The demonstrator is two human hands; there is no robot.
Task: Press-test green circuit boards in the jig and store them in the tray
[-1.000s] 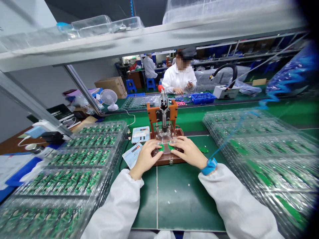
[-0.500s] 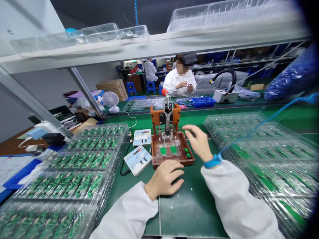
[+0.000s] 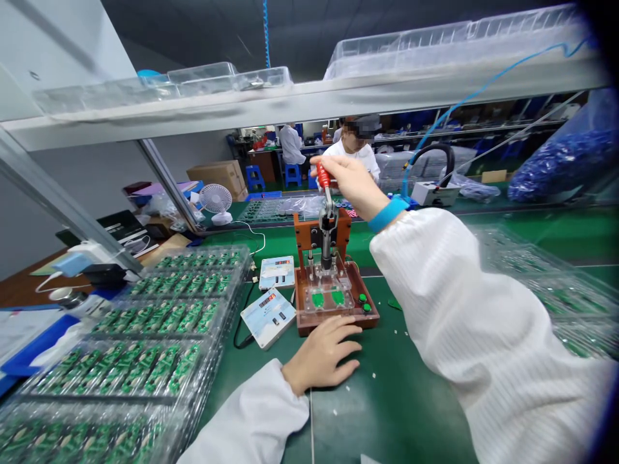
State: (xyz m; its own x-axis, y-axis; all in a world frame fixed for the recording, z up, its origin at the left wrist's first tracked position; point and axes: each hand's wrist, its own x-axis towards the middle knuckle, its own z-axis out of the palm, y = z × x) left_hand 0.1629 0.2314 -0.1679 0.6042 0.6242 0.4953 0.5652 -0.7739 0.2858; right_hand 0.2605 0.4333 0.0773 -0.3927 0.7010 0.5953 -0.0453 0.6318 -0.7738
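My right hand (image 3: pixel 349 180) is closed around the red handle (image 3: pixel 323 175) of a toggle clamp. That clamp (image 3: pixel 327 222) is mounted on the orange upright of a test fixture (image 3: pixel 305 317) with a brown base. Two green circuit boards (image 3: pixel 327 299) lie side by side under the fixture's clear plate. At the base's right side are two green push buttons (image 3: pixel 364 303). My left hand (image 3: pixel 325 354) lies at the fixture's front edge, palm down, with its fingers spread and nothing in them. A blue wrist strap (image 3: pixel 389 213) circles my right wrist.
Left of the fixture sit two white meter boxes (image 3: pixel 269 317) with red digits. Stacked clear trays (image 3: pixel 193 348) of green boards fill the left side; more trays (image 3: pixel 575 296) stand at right. A shelf (image 3: pixel 232 100) crosses overhead. Across the bench sits a co-worker (image 3: pixel 355 145).
My right hand has risen from beside the fixture to the red handle and closed on it. The left hand stays at the front edge, fingers still spread.
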